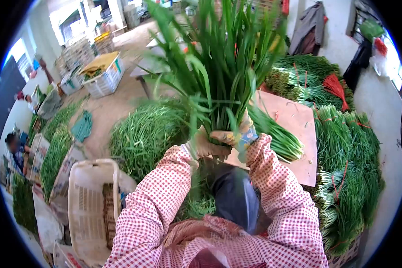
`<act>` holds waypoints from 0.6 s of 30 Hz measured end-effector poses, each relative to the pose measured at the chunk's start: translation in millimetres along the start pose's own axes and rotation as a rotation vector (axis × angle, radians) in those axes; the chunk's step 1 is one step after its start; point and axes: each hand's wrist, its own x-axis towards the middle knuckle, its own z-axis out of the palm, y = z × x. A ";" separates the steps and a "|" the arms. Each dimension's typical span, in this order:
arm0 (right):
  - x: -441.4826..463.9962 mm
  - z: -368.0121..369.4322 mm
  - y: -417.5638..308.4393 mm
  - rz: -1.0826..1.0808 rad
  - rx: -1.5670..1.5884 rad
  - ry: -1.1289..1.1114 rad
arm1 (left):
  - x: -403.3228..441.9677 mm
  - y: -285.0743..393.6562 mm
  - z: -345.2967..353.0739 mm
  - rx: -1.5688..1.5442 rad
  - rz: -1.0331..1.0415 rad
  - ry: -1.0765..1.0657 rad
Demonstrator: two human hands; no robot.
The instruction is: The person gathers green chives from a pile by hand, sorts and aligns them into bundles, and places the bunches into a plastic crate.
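Observation:
Upright in front of me is a thick bunch of garlic chives (228,62), its long flat leaves fanned out at the top and slightly blurred. Around its lower end my left hand (204,144) is closed, in a light glove. My right hand (240,135), in a patterned glove, wraps the same stalks from the other side. The cut ends poke out just below the fingers. Behind my right hand, a loose sheaf of chives (279,136) lies across a pinkish board (306,154).
Stacked chive bundles with red ties (350,152) line the right side. Red ties (336,90) lie on the far stack. A loose chive heap (149,134) and a plastic basket (87,172) are at my left. A white crate (105,78) stands farther off. Another person (17,152) sits far left.

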 end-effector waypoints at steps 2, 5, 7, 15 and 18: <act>0.1 -16.9 33.1 0.049 0.225 -0.085 | 55.1 -45.8 -6.3 -1.361 -0.234 -0.008; -15.5 -24.6 83.8 0.190 0.268 -0.061 | 57.4 -60.2 -1.3 -1.189 -0.112 0.038; -13.9 -17.9 92.0 0.250 0.339 -0.039 | 54.2 -42.8 0.7 -1.344 -0.142 -0.001; 13.3 51.5 51.0 0.327 0.089 -0.280 | -37.6 -10.5 -16.0 -0.269 0.233 0.194; -2.5 84.5 33.8 0.408 0.816 -0.466 | -86.6 -21.8 -9.7 -0.562 0.345 0.232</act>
